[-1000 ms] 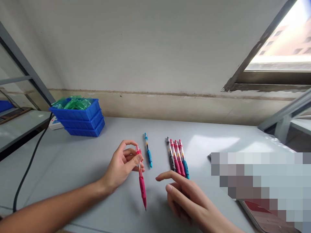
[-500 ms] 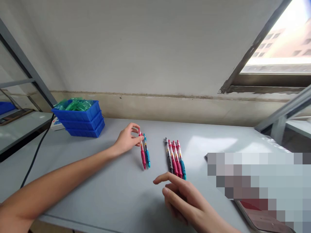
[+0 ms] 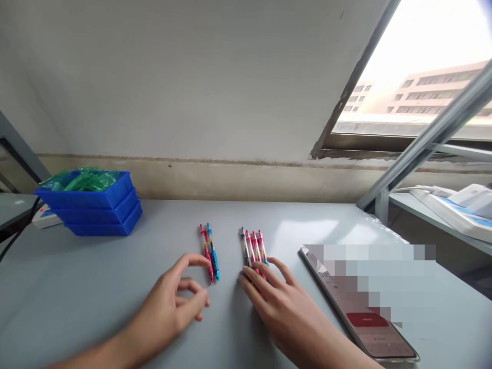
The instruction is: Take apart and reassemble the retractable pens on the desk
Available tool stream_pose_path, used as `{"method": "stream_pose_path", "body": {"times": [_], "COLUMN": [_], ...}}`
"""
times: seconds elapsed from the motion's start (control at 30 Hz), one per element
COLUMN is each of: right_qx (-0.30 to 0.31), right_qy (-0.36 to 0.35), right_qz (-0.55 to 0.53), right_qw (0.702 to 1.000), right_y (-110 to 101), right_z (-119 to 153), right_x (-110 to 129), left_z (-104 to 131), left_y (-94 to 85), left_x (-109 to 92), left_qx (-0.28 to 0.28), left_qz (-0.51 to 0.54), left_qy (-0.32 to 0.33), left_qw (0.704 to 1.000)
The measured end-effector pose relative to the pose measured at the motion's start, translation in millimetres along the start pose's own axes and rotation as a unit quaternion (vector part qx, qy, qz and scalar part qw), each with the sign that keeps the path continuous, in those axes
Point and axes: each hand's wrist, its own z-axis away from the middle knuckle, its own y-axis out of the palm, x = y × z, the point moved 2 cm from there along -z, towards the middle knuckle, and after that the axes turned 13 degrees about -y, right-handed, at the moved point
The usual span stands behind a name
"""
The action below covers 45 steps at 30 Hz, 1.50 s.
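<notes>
My left hand is open, its fingers curved and apart with nothing between them. Its index fingertip lies close by the lower part of a red pen; I cannot tell if they touch. A teal pen lies alongside the red one. To the right, a black-and-grey pen lies in a row with several red-topped pens. My right hand reaches over the lower ends of this row with fingers apart, hiding their grips; whether the fingertips press on the pens is unclear.
Stacked blue bins stand at the back left, with green plastic bags in the top one. A phone, partly pixelated, lies right of my right hand. A metal frame bar rises at the right. The wall borders the grey table.
My left hand has let go of the red pen and drawn back toward me. My right hand has moved forward over the row of pens. The view has shifted to the right.
</notes>
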Motion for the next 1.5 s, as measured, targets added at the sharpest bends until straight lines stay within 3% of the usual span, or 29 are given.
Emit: {"method": "stream_pose_path", "body": {"times": [0.17, 0.3, 0.37, 0.43, 0.57, 0.63, 0.73, 0.83, 1.0, 1.07, 1.1, 1.17, 1.23, 1.3, 1.4, 1.43, 1.47, 1.5], "right_qx": [-0.058, -0.090, -0.147, -0.249, -0.430, -0.458, -0.449, -0.379, -0.181, -0.103, -0.076, -0.062, -0.059, -0.047, -0.073, -0.099, -0.127, -0.149], "right_qy": [-0.019, -0.044, -0.029, 0.055, 0.260, 0.317, 0.348, 0.339, 0.329, 0.331, 0.332, 0.338, 0.340, 0.327, 0.236, 0.195, 0.164, 0.152], "right_qz": [0.063, 0.006, -0.034, -0.076, -0.202, -0.328, -0.511, -0.655, -0.822, -0.852, -0.856, -0.842, -0.810, -0.752, -0.578, -0.506, -0.446, -0.410], "right_qw": [0.996, 0.995, 0.988, 0.964, 0.841, 0.763, 0.646, 0.559, 0.427, 0.392, 0.388, 0.415, 0.473, 0.570, 0.778, 0.834, 0.871, 0.887], "right_y": [12.7, -1.4, -13.3, -24.1, -32.3, -30.3, -25.4, -18.8, -2.9, 1.4, 2.6, 2.8, 2.3, 3.4, 7.1, 8.0, 8.6, 9.0], "right_z": [-1.1, -5.5, -5.3, -1.0, 14.0, 17.0, 14.3, 7.7, 1.3, 1.3, 1.6, 2.0, 1.9, 1.6, 2.1, 3.0, 4.5, 6.2], "right_x": [7.7, 2.7, -2.0, -7.5, -12.7, -12.1, -7.5, 1.4, 20.0, 25.6, 27.3, 27.8, 26.5, 24.7, 21.7, 21.4, 21.4, 21.4], "left_z": [14.4, 14.5, 14.8, 14.4, 10.4, 8.1, 6.5, 7.2, 8.9, 8.8, 8.6, 8.5, 8.7, 8.8, 7.8, 7.2, 6.7, 6.3], "left_y": [10.4, 8.9, 6.7, 4.9, 4.8, 6.6, 10.1, 7.7, -4.6, -5.6, -5.1, -3.5, -1.7, -0.5, 0.1, 0.0, 0.0, -0.1], "left_x": [17.7, 17.6, 15.3, 13.6, 13.7, 15.3, 16.5, 12.3, 2.1, 1.4, 2.0, 4.1, 6.7, 9.2, 10.8, 10.8, 10.5, 10.0], "left_qx": [0.020, 0.016, 0.006, 0.003, 0.023, 0.042, 0.094, 0.089, -0.046, -0.067, -0.068, -0.066, -0.057, -0.043, -0.028, -0.027, -0.026, -0.026], "left_qz": [-0.036, -0.040, -0.021, 0.012, 0.076, 0.095, 0.129, 0.190, 0.252, 0.276, 0.288, 0.309, 0.325, 0.337, 0.343, 0.344, 0.345, 0.346], "left_qy": [0.037, 0.055, 0.054, 0.048, 0.033, 0.019, -0.010, -0.014, -0.007, -0.029, -0.044, -0.072, -0.095, -0.116, -0.133, -0.135, -0.136, -0.134], "left_qw": [0.998, 0.998, 0.998, 0.999, 0.996, 0.994, 0.987, 0.978, 0.967, 0.958, 0.954, 0.946, 0.939, 0.933, 0.930, 0.929, 0.929, 0.928]}}
